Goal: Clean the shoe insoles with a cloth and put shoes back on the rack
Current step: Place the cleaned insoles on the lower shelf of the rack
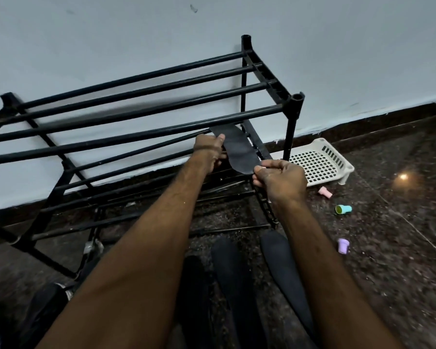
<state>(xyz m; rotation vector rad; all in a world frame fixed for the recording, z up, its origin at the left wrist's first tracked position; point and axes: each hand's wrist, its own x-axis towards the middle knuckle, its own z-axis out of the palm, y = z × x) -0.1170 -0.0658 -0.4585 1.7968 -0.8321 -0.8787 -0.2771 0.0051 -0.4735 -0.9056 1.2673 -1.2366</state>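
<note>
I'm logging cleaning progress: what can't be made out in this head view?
Head view only.
Shoe, lower left: blurred, cut off by the frame edge.
Held insole: far tip hidden behind a rack bar.
Floor insoles: near ends cut off by the bottom edge, one partly behind the left forearm.
Cloth: not in view.

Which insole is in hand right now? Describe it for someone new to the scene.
Start at the black rack against the wall; go to its right end. There the left hand and right hand hold a dark insole before the lower bars. It alone is lifted; three more insoles lie on the floor.
</note>
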